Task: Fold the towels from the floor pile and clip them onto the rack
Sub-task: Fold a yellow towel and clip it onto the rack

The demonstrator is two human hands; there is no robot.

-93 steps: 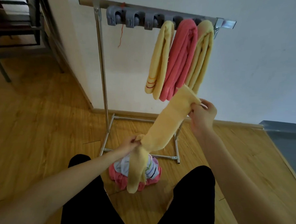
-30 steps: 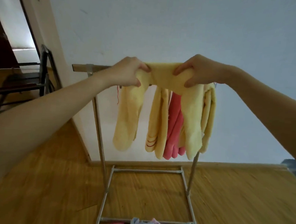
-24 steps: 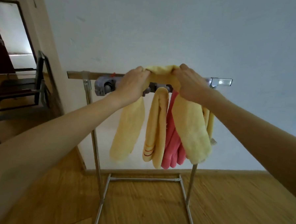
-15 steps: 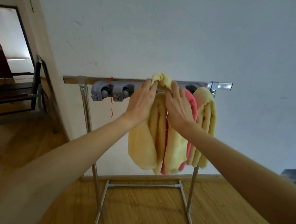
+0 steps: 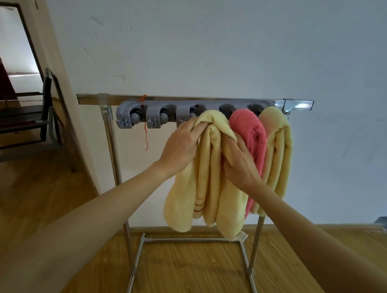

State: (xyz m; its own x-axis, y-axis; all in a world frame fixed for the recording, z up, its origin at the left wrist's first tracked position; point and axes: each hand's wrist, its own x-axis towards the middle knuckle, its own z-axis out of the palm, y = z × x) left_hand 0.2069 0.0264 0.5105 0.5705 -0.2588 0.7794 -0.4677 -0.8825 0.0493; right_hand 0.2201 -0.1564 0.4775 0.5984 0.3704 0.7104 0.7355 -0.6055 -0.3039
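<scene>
Against the white wall the rack already holds three towels, while the left hand and right hand pinch a folded yellow towel at a clip; two clips left of them seem free.

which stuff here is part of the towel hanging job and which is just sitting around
Part of the job:
- yellow towel, gripped by left hand and right hand
- rack with grey clips
- pink towel, hung

Just there:
- dark chair
- orange string

Head view, close, facing the rack
</scene>
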